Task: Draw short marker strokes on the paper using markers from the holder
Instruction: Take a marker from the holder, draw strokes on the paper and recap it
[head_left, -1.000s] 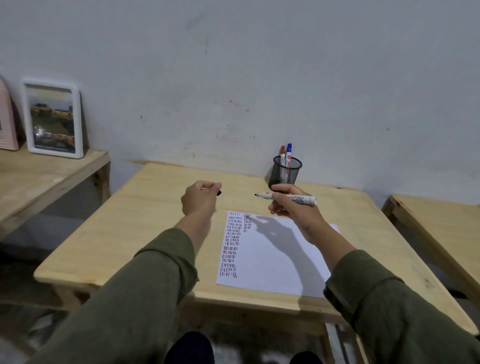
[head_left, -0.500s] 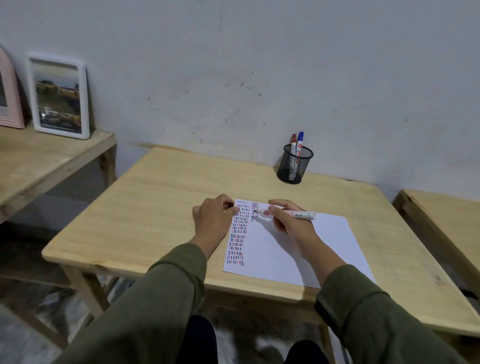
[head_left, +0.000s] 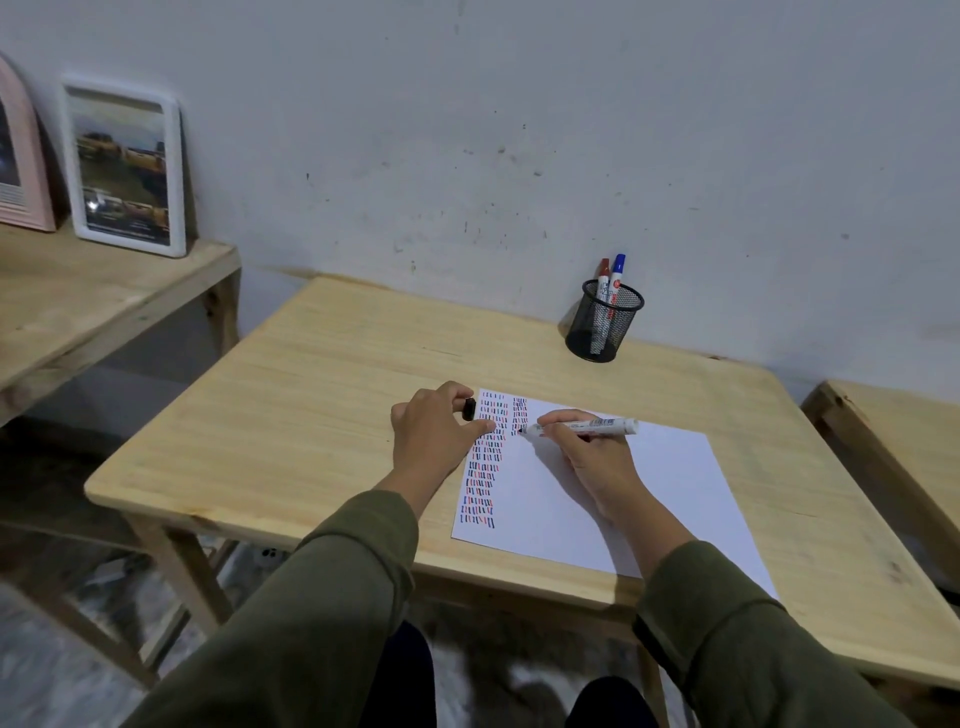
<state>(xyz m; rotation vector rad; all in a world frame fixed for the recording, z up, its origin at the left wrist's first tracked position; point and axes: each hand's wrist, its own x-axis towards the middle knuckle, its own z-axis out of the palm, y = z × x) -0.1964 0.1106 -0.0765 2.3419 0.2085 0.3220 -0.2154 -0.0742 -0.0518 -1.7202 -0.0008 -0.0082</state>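
A white sheet of paper (head_left: 639, 499) lies on the wooden table (head_left: 322, 395), with columns of short black, red and blue strokes down its left side. My right hand (head_left: 592, 457) grips a white marker (head_left: 587, 426) whose tip touches the paper under the second column of strokes. My left hand (head_left: 436, 431) rests at the paper's left edge, holding a black marker cap (head_left: 469, 409) between its fingers. A black mesh holder (head_left: 602, 325) stands near the wall with a red marker (head_left: 602, 280) and a blue marker (head_left: 617, 278) in it.
A second wooden table (head_left: 104, 306) to the left carries a white picture frame (head_left: 127, 166) and a pink frame (head_left: 21, 161) leaning on the wall. Another wooden table (head_left: 904, 447) stands at the right edge. My knees show below the front edge.
Both hands came down from mid-air onto the table. The marker tip now touches the paper and my left hand sits at the sheet's left edge with the cap.
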